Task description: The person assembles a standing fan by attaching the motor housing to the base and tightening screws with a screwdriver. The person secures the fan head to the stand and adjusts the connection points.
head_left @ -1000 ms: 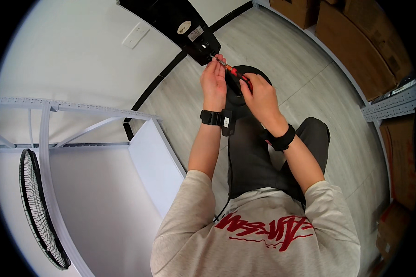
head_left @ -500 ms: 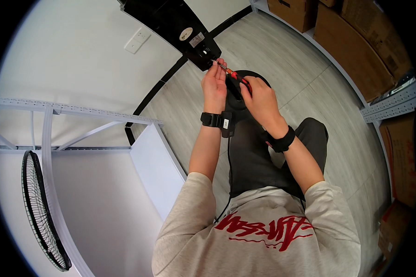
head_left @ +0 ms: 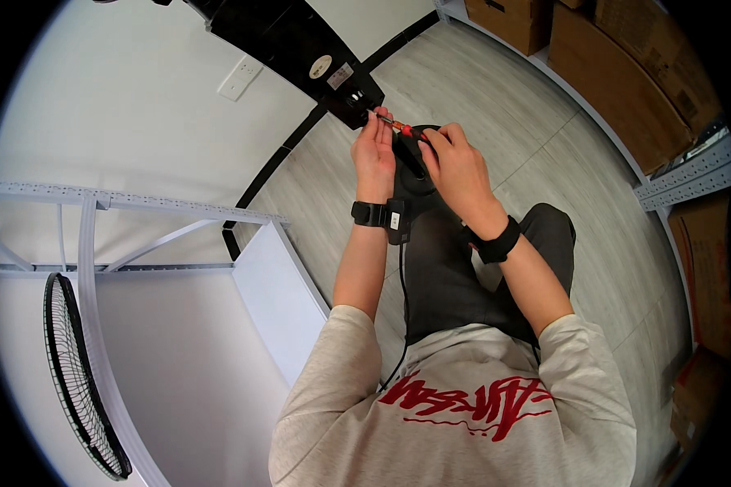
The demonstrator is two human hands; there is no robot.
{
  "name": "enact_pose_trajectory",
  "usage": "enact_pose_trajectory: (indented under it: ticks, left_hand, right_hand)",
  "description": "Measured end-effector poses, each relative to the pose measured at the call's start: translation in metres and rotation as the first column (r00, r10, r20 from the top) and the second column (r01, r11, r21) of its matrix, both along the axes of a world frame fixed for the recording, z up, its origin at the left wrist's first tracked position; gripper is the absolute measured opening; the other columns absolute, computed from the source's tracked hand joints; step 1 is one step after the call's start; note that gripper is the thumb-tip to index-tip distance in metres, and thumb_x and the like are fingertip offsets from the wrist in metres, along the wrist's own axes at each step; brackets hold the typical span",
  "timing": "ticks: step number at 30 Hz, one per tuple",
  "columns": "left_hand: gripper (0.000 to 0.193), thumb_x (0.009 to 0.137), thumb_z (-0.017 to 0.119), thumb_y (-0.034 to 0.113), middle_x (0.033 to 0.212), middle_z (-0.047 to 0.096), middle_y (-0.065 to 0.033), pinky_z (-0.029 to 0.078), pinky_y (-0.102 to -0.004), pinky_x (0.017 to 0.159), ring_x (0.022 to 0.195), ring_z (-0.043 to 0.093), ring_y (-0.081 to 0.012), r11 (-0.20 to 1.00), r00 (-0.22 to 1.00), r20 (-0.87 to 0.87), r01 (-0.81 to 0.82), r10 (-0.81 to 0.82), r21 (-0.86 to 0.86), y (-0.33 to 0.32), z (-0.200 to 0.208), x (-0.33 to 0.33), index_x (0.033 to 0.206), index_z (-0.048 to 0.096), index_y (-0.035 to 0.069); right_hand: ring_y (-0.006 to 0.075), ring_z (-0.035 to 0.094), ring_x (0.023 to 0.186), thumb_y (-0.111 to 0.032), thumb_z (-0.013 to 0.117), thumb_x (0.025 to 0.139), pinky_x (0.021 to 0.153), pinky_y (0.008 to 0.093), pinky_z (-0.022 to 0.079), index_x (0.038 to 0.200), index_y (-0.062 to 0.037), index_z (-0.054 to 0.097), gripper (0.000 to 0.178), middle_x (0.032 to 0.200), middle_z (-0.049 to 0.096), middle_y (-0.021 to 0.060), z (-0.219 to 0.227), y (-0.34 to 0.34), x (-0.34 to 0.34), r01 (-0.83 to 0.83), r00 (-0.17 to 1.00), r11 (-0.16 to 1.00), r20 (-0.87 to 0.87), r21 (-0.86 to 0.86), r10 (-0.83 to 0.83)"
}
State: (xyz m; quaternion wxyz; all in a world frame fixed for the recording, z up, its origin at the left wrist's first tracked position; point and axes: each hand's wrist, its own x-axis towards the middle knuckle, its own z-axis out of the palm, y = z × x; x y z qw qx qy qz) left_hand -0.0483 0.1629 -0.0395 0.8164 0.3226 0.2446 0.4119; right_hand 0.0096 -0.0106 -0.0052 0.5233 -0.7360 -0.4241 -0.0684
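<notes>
A screwdriver [head_left: 410,131] with a red and black handle is gripped in my right hand [head_left: 460,166]. Its shaft points up and left to the lower end of a long black housing [head_left: 296,49], which carries an oval pale sticker and a small label. At that end my left hand [head_left: 374,158] is turned palm up, thumb and fingertips pinched around the screwdriver's tip; whatever small thing they hold is too small to make out. Below both hands, a round black base [head_left: 418,185] is partly covered by my right hand and legs.
A round black wire fan grille [head_left: 80,377] leans at the left by a white metal shelf frame [head_left: 89,268]. Cardboard boxes [head_left: 617,89] stand on shelving at the right. A white wall socket [head_left: 240,79] is beside the housing. Black cable [head_left: 404,284] runs down from my left wrist.
The black housing has shifted slightly left and down in view. The screwdriver's handle has turned a little, and my right-hand fingers have moved slightly up on it.
</notes>
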Motion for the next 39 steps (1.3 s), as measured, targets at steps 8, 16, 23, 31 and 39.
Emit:
enact_pose_trajectory:
  ticks: [8, 16, 23, 31, 39]
  left_hand:
    - [0.021, 0.097, 0.06, 0.013, 0.107, 0.063, -0.0118, 0.048, -0.0319, 0.099, 0.103, 0.06, -0.0191, 0.999, 0.999, 0.009, 0.045, -0.045, 0.02, 0.004, -0.002, -0.006, 0.107, 0.058, -0.005]
    - [0.022, 0.097, 0.059, 0.014, 0.107, 0.062, -0.0115, 0.048, -0.0307, 0.098, 0.103, 0.06, -0.0183, 0.997, 0.998, -0.006, 0.055, -0.055, 0.047, -0.001, 0.008, -0.006, 0.106, 0.058, -0.006]
    - [0.021, 0.096, 0.061, 0.014, 0.103, 0.063, -0.0107, 0.05, -0.0291, 0.095, 0.099, 0.061, -0.0176, 1.0, 1.0, 0.004, 0.018, -0.018, 0.019, -0.007, 0.014, -0.001, 0.104, 0.059, -0.006]
    - [0.023, 0.096, 0.061, 0.014, 0.105, 0.063, -0.0125, 0.05, -0.0299, 0.096, 0.101, 0.061, -0.0185, 1.0, 1.0, -0.01, 0.023, -0.023, 0.011, 0.006, 0.0, -0.003, 0.105, 0.058, -0.006]
    - [0.021, 0.098, 0.055, 0.008, 0.111, 0.062, -0.0154, 0.049, -0.0347, 0.1, 0.107, 0.061, -0.0239, 0.99, 0.99, -0.001, 0.143, -0.143, -0.016, 0.001, 0.007, -0.009, 0.111, 0.055, -0.007]
  right_hand:
    - [0.0395, 0.062, 0.068, -0.018, 0.059, 0.094, 0.059, 0.0459, 0.051, 0.1, -0.0007, 0.058, 0.018, 0.092, 0.056, 0.0184, -0.002, 0.001, -0.002, -0.028, 0.999, 1.0, -0.033, 0.007, 0.028]
    - [0.0405, 0.062, 0.069, -0.019, 0.059, 0.094, 0.057, 0.0452, 0.051, 0.102, -0.0012, 0.056, 0.019, 0.09, 0.059, 0.0198, -0.004, 0.005, -0.006, -0.023, 0.999, 1.0, -0.041, 0.019, 0.024]
    - [0.0419, 0.062, 0.072, -0.016, 0.063, 0.092, 0.062, 0.0464, 0.051, 0.101, -0.0003, 0.056, 0.02, 0.093, 0.062, 0.022, -0.002, 0.006, -0.003, -0.053, 0.99, 0.993, -0.126, 0.103, 0.066]
    - [0.0415, 0.063, 0.072, -0.02, 0.062, 0.092, 0.062, 0.0461, 0.05, 0.092, 0.0015, 0.058, 0.022, 0.083, 0.064, 0.0217, 0.005, 0.004, -0.001, -0.03, 0.992, 1.0, -0.12, -0.003, 0.03]
    - [0.0385, 0.063, 0.068, -0.025, 0.059, 0.095, 0.061, 0.0433, 0.049, 0.091, 0.0028, 0.064, 0.028, 0.076, 0.066, 0.0208, -0.002, 0.01, -0.002, 0.023, 0.986, 0.996, -0.163, -0.087, -0.037]
